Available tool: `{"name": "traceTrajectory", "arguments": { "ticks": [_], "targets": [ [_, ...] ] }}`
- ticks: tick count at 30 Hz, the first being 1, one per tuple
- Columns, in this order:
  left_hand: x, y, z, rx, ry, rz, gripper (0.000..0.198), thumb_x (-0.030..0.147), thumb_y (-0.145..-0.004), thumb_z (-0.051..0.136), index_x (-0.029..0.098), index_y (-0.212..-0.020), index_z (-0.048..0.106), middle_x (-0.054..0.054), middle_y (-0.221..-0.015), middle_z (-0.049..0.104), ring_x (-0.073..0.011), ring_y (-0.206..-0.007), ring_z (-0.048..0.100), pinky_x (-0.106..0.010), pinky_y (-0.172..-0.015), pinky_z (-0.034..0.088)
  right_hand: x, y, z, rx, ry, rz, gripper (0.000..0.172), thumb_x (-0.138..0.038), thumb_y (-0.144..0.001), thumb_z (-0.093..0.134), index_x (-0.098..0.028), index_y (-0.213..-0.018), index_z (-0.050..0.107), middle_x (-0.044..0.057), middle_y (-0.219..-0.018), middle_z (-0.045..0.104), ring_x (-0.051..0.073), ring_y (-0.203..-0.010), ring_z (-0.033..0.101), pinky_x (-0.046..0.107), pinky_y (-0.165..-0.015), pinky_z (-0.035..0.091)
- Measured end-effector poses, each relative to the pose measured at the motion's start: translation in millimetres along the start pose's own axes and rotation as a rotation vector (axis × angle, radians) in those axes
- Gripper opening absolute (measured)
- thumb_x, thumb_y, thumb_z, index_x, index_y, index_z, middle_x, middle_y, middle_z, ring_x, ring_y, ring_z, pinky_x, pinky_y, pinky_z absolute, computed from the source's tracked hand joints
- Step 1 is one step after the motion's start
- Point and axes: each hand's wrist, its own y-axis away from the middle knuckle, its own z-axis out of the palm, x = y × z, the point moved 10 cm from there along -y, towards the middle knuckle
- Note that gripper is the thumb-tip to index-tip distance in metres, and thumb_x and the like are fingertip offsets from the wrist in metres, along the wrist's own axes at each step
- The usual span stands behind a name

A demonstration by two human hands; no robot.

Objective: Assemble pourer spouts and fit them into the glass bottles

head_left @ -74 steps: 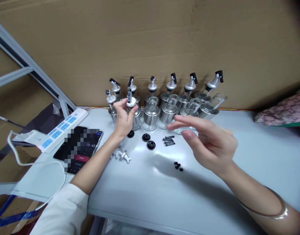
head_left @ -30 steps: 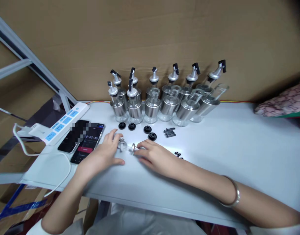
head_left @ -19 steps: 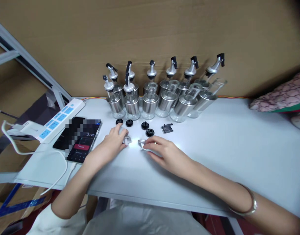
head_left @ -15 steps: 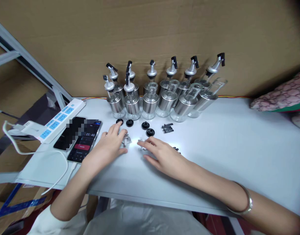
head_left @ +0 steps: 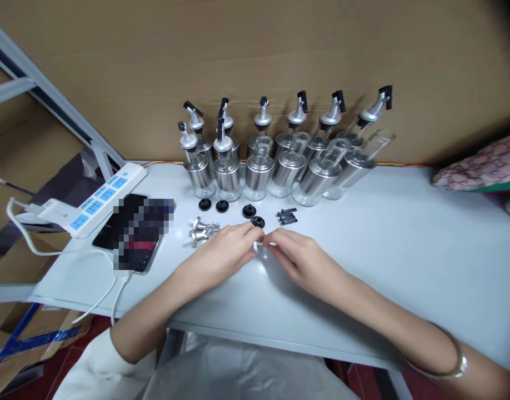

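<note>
My left hand (head_left: 234, 244) and my right hand (head_left: 296, 250) meet above the table's middle, fingers closed. Between their fingertips is a silver pour spout (head_left: 260, 250), blurred and partly covered. Several more silver spouts (head_left: 196, 236) lie left of my left hand, which hides some of them. A black ring-shaped stopper (head_left: 257, 222) is just behind my fingertips, with another black stopper (head_left: 249, 210) close by. Two further stoppers, a left one (head_left: 205, 204) and a right one (head_left: 222, 206), sit near the bottles. Small black flip levers (head_left: 287, 216) are grouped behind my right hand.
Glass bottles with steel sleeves (head_left: 228, 178) stand along the cardboard wall (head_left: 255, 50), several with pour spouts, others with open necks (head_left: 340, 147). At left are a power strip (head_left: 107, 194), phones (head_left: 142, 233) and white cables (head_left: 63, 253). Patterned fabric (head_left: 480, 161) is at right.
My hands have come together from apart. My left hand moved right, uncovering silver spouts and a black stopper; my right hand shifted slightly right. A spout is now between the fingertips.
</note>
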Motion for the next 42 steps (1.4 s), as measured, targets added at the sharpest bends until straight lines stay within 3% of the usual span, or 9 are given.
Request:
{"name": "traceTrajectory", "arguments": {
  "ticks": [3,7,9,12,16,18,24,32,42],
  "targets": [
    [-1,-10,-4.7,0.187,0.227,0.021,0.015,0.018,-0.091,0.055,0.021,-0.105,0.05,-0.006,-0.101,0.065,-0.0202,-0.089,0.066,-0.036,-0.078,0.055,17,5,-31,0.166,-0.134,0.083,0.012,-0.014,-0.092,0.049,-0.018,-0.094,0.06,0.003,-0.079,0.067,0.014,-0.068,0.062,0.026,-0.061,0.049],
    [15,-9,-12.6,0.379,0.376,0.282,0.016,0.024,-0.093,0.053,0.021,-0.109,0.048,-0.009,-0.111,0.062,-0.0188,-0.099,0.064,-0.035,-0.083,0.055,44,12,-36,0.244,-0.409,0.232,0.008,-0.026,-0.091,0.056,-0.02,-0.096,0.059,0.0,-0.075,0.068,0.013,-0.064,0.063,0.024,-0.057,0.048],
    [21,-6,-10.2,0.369,0.377,0.377,0.021,0.027,-0.093,0.056,0.021,-0.112,0.051,-0.01,-0.113,0.061,-0.0192,-0.103,0.063,-0.034,-0.087,0.055,51,15,-30,0.255,-0.525,0.277,0.011,-0.03,-0.089,0.059,-0.021,-0.095,0.056,0.0,-0.075,0.069,0.013,-0.064,0.065,0.024,-0.058,0.05],
    [20,-4,-3.0,0.346,0.355,0.382,0.024,0.028,-0.095,0.053,0.021,-0.118,0.052,-0.008,-0.108,0.06,-0.0176,-0.099,0.063,-0.032,-0.086,0.055,54,17,-24,0.239,-0.563,0.294,0.011,-0.031,-0.09,0.058,-0.022,-0.094,0.055,-0.001,-0.073,0.069,0.015,-0.066,0.067,0.025,-0.062,0.051],
    [12,-2,9.6,0.401,0.358,0.292,0.027,0.033,-0.094,0.054,0.021,-0.118,0.052,-0.006,-0.103,0.057,-0.0163,-0.09,0.064,-0.031,-0.08,0.056,52,16,-33,0.124,-0.276,0.212,0.017,-0.028,-0.094,0.049,-0.021,-0.106,0.06,0.005,-0.089,0.073,0.019,-0.079,0.069,0.03,-0.07,0.053],
    [7,-3,17.0,0.435,0.369,0.245,0.025,0.035,-0.093,0.054,0.02,-0.114,0.052,-0.006,-0.102,0.055,-0.0159,-0.087,0.063,-0.03,-0.077,0.056,55,16,-42,0.079,-0.119,0.165,0.018,-0.027,-0.092,0.052,-0.02,-0.1,0.066,0.007,-0.095,0.073,0.021,-0.084,0.069,0.033,-0.074,0.053],
    [1,-3,26.0,0.464,0.48,0.265,0.012,0.028,-0.096,0.052,0.022,-0.103,0.045,-0.007,-0.102,0.057,-0.0184,-0.1,0.063,-0.031,-0.079,0.056,79,23,-23,-0.207,-0.139,0.251,0.017,-0.029,-0.091,0.058,-0.021,-0.095,0.072,0.003,-0.09,0.074,0.017,-0.079,0.069,0.028,-0.07,0.053],
    [3,-2,22.6,0.451,0.486,0.29,0.019,0.028,-0.096,0.052,0.021,-0.112,0.045,-0.01,-0.106,0.062,-0.0185,-0.099,0.064,-0.031,-0.077,0.057,81,22,-24,-0.104,0.045,0.192,0.016,-0.024,-0.091,0.057,-0.017,-0.091,0.071,0.006,-0.084,0.071,0.02,-0.077,0.066,0.033,-0.071,0.05],
    [3,-3,20.0,0.456,0.395,0.277,0.023,0.032,-0.096,0.051,0.021,-0.115,0.045,-0.01,-0.104,0.065,-0.0194,-0.095,0.064,-0.033,-0.077,0.055,83,23,-21,-0.177,0.006,0.253,0.018,-0.031,-0.089,0.061,-0.016,-0.095,0.071,0.006,-0.085,0.07,0.021,-0.077,0.065,0.033,-0.072,0.05]
  ]
}}
